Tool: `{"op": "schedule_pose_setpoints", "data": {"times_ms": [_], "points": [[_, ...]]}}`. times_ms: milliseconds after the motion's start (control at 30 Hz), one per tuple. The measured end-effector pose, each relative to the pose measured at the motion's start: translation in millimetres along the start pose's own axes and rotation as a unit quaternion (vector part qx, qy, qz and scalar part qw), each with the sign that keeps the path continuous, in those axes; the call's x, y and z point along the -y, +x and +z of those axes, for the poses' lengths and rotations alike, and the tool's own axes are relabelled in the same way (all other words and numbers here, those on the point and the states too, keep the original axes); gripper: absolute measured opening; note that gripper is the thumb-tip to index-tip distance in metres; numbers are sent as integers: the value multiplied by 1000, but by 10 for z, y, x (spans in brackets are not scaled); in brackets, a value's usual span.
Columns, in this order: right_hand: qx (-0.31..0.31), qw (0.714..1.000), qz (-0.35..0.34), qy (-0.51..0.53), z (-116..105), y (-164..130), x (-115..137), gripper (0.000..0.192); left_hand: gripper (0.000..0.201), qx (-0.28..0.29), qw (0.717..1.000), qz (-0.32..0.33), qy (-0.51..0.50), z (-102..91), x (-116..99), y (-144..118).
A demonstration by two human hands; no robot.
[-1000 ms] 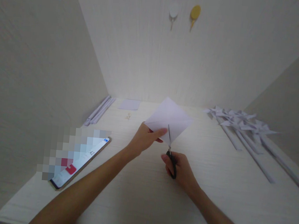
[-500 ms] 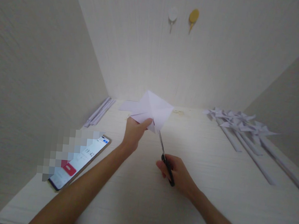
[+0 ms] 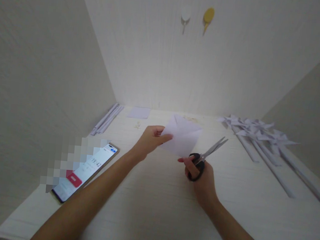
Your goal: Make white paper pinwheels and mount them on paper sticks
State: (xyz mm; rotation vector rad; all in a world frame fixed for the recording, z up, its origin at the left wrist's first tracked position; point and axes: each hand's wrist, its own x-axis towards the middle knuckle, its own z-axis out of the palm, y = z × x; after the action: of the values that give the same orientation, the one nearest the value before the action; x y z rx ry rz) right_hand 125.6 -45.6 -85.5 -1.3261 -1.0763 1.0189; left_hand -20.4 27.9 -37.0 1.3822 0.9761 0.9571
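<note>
Left hand (image 3: pixel 150 138) pinching the near left corner of a creased white paper square (image 3: pixel 183 136) between thumb and fingers, held just above the surface (image 3: pixel 152 209) near its middle, the sheet tilted flat with fold lines running to a point at the centre; right hand (image 3: pixel 201 176) clenched through the black handles of a pair of scissors (image 3: pixel 205 156), blades nearly together and pointing up and to the right, away from the paper, tips clear of the sheet; handles just beside the lower right edge of the paper, touching or not impossible to tell; both forearms reaching in from the near edge, the left from lower left, the right from lower right. To the left, lying on the surface near its left edge, a phone (image 3: pixel 87 169) with a lit screen showing digits and a red button, partly blurred out; farther back on the left, against the side wall, a bundle of rolled white paper sticks (image 3: pixel 106 118); beside them toward the back wall, a flat small white sheet (image 3: pixel 139 112) and a tiny pale item (image 3: pixel 138 124) too small to identify; on the right, well apart from the hands, a row of finished white paper pinwheels (image 3: pixel 259 134) on long sticks, heads toward the back; on the back wall, high up, a white hook (image 3: pixel 185 14) and a yellow hook (image 3: pixel 208 16) side by side.
</note>
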Motion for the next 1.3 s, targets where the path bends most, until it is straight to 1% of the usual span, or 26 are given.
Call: {"op": "schedule_pose_setpoints", "data": {"times_ms": [100, 200, 300, 500, 600, 667, 767, 833, 867, 900, 933, 1000, 1067, 1133, 1200, 1300], "points": [[-19, 998, 23, 46, -2, 34, -62, 26, 21, 27, 999, -29, 24, 14, 24, 0], [-34, 995, 28, 88, -9, 60, -102, 25, 20, 28, 999, -37, -3, 8, 50, 5], [-41, 995, 25, 89, -11, 60, -83, 25, 18, 41, 998, -47, -31, -13, 68, 11], [-53, 993, 24, 102, 17, 23, -22, 27, 16, 51, 997, -49, -40, -18, 76, 7], [-72, 990, 21, 122, 22, 22, -33, 29, 19, 63, 995, -42, -61, -13, 82, 1], [-90, 985, 21, 144, 22, 29, -49, 29, 27, 88, 992, -30, -84, -21, 88, -6], [-116, 974, 22, 191, 20, 44, -61, 29, 43, 159, 981, -13, -106, -31, 86, -24], [-133, 967, 19, 219, 22, 48, -54, 30, 50, 200, 975, -7, -99, -15, 80, -35], [-137, 964, 20, 228, 25, 47, -47, 30, 50, 207, 974, -7, -86, 4, 80, -39], [-138, 962, 23, 234, 28, 44, -40, 30, 48, 199, 977, -9, -71, 28, 82, -43], [-136, 962, 26, 236, 32, 39, -34, 30, 43, 177, 982, -12, -57, 58, 90, -46], [-126, 963, 26, 237, 42, 27, -32, 30, 28, 106, 993, -22, -46, 124, 121, -52], [-113, 966, 16, 233, 53, 16, -40, 29, 20, 32, 997, -32, -68, 191, 168, -62], [-103, 969, 5, 224, 64, 4, -47, 28, 18, -14, 993, -42, -110, 254, 216, -82], [-96, 975, -2, 201, 70, -9, -38, 29, 18, -29, 986, -50, -157, 311, 252, -108], [-89, 986, -9, 142, 65, -34, 6, 29, 25, -23, 977, -53, -204, 363, 268, -137]]}}
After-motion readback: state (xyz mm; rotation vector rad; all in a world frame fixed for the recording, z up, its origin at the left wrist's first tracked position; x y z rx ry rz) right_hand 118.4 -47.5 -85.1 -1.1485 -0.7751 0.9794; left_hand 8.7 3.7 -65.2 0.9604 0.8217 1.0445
